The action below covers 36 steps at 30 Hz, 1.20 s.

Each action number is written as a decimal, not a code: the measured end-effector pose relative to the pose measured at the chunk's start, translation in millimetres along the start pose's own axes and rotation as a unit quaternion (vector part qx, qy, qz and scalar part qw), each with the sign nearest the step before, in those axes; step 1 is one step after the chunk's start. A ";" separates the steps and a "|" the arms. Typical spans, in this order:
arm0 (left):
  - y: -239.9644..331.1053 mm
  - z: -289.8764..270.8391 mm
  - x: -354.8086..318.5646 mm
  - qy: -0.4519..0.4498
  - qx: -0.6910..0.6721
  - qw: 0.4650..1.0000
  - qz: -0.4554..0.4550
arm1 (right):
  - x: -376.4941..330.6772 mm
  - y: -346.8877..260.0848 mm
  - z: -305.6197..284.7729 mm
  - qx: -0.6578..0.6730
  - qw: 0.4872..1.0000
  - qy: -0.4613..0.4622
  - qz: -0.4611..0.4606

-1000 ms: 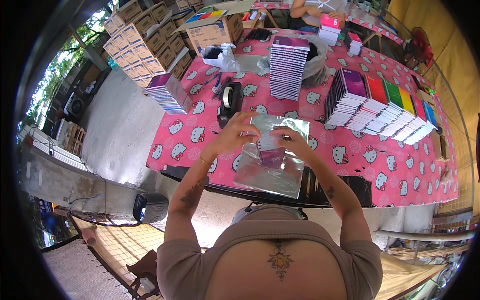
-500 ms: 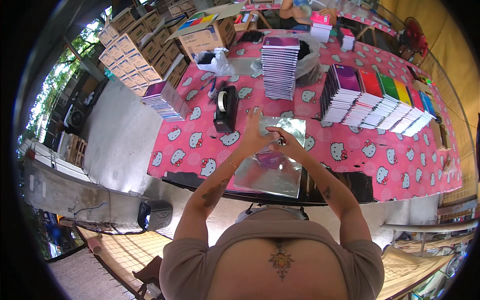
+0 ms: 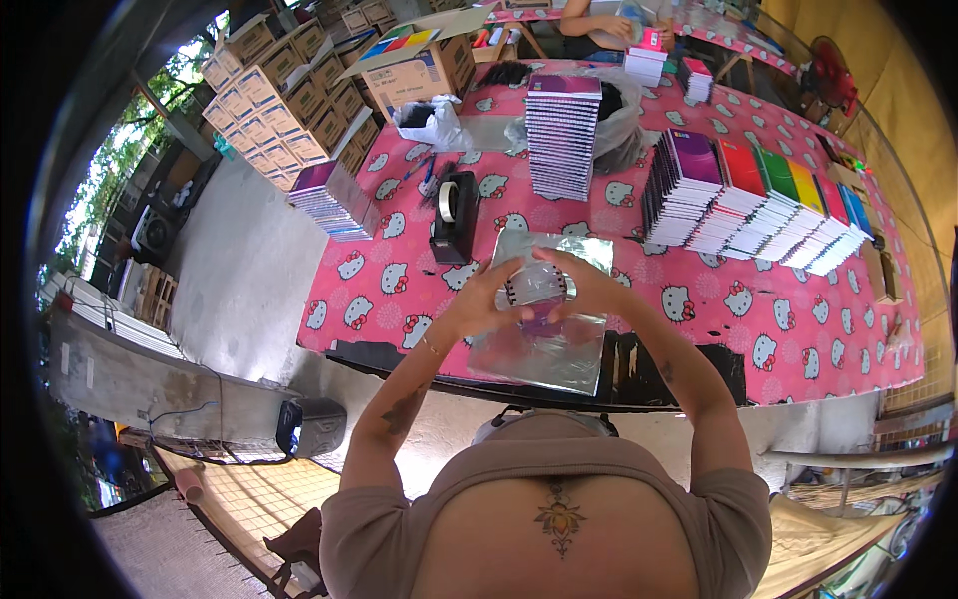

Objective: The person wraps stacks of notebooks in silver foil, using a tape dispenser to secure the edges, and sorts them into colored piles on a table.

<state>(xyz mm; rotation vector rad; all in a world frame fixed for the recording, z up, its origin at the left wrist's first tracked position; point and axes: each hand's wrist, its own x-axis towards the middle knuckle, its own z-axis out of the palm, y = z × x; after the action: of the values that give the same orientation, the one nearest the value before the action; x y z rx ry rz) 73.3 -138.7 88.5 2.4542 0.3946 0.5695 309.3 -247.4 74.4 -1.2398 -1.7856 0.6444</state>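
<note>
Between my hands is a small spiral notebook (image 3: 537, 288) with black coil marks and some purple showing, seemingly under clear film. My left hand (image 3: 483, 303) curves round its left side, and my right hand (image 3: 591, 286) grips the opposite side with bent fingers. Beneath them lie shiny clear plastic sleeves (image 3: 544, 361) at the table's front edge. A black tape dispenser (image 3: 454, 225) with a roll of tape stands just beyond my left hand. Some of the notebook is hidden by fingers and glare.
On the pink patterned table (image 3: 689, 344) stand a tall notebook stack (image 3: 562, 145), a row of coloured notebook stacks (image 3: 743, 200) at right and a smaller purple-topped stack (image 3: 334, 203) at left. Cartons (image 3: 289, 105) are piled far left. Another person (image 3: 599, 25) handles notebooks across the table.
My left hand has drawn back from its forward reach, and its fingers now curve round the notebook. My right hand has spread along the other side. More of the notebook's coil shows.
</note>
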 end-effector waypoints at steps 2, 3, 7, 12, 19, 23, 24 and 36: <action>7.9 0.7 -2.3 0.038 0.143 0.984 0.098 | -5.8 0.4 2.7 -0.139 0.988 0.015 -0.072; 9.0 1.6 -3.0 0.057 0.197 0.969 0.140 | -6.9 -0.1 3.9 -0.203 0.973 0.020 -0.112; 8.2 5.5 -6.3 0.044 0.129 0.986 0.097 | -10.7 -6.2 15.9 -0.181 0.980 0.052 -0.071; 0.4 2.8 19.9 0.026 0.044 0.999 0.002 | -1.7 -3.2 14.9 -0.150 0.985 0.056 -0.058; 2.7 9.7 41.4 -0.015 0.109 0.984 -0.141 | 12.2 -8.7 24.1 -0.156 0.976 0.127 0.078; -24.9 13.5 41.9 -0.032 -0.140 0.968 -0.205 | -0.6 24.7 29.5 0.183 0.935 0.200 0.230; -31.5 15.8 40.4 -0.027 -0.184 0.960 -0.209 | -2.5 24.3 34.2 0.215 0.921 0.216 0.241; -178.3 -42.3 5.1 0.243 -0.341 0.827 -0.375 | 3.9 15.3 59.6 0.175 0.914 0.289 0.226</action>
<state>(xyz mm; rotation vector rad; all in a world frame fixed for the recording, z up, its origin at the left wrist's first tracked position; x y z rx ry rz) 31.0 23.6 14.4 1.2866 1.0790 0.7931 265.0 -234.9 33.4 -1.4115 -0.8563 0.7187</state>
